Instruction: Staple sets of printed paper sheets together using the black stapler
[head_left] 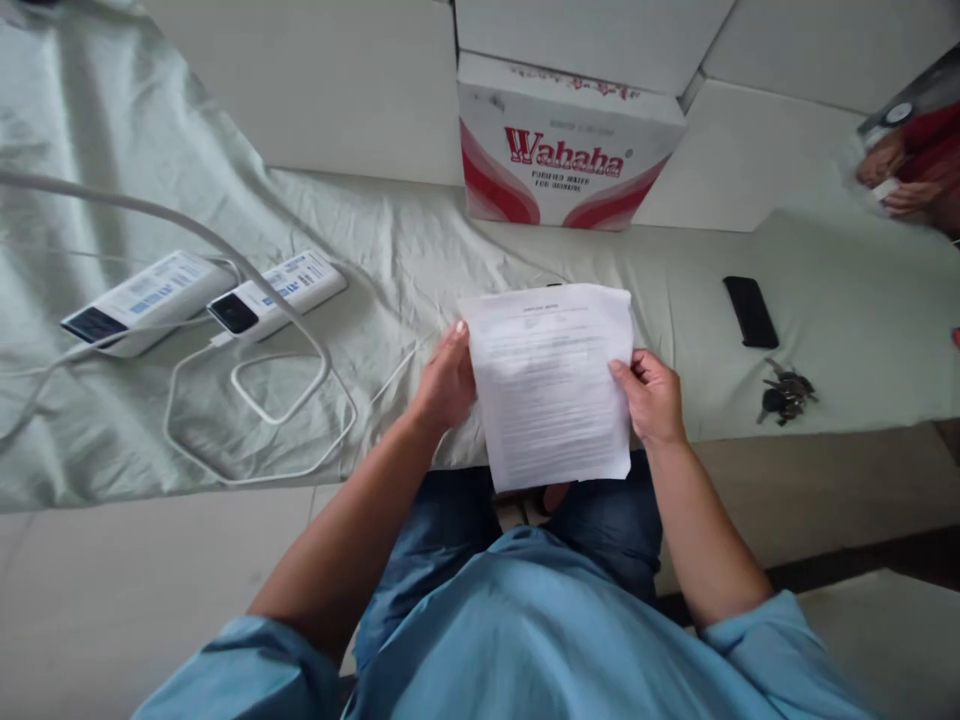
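A white printed sheet of paper [553, 390] is held up over the table's front edge, above my lap. My left hand [448, 380] grips its left side, the thumb near the upper left edge and the other fingers partly hidden. On the opposite side my right hand [651, 393] pinches the right edge, with the thumb on the front and the fingers behind. Small lines of text fill the page, too small to read. Whether it is one sheet or a few together I cannot tell.
A Wahaba water carton [570, 150] stands behind the paper. Two white power banks [154, 300] with looping white cables [300, 300] lie at left on the pale green cloth [390, 260]. At right are a black phone [751, 312] and keys [786, 393]. Another person's hands [896, 175] show at far right.
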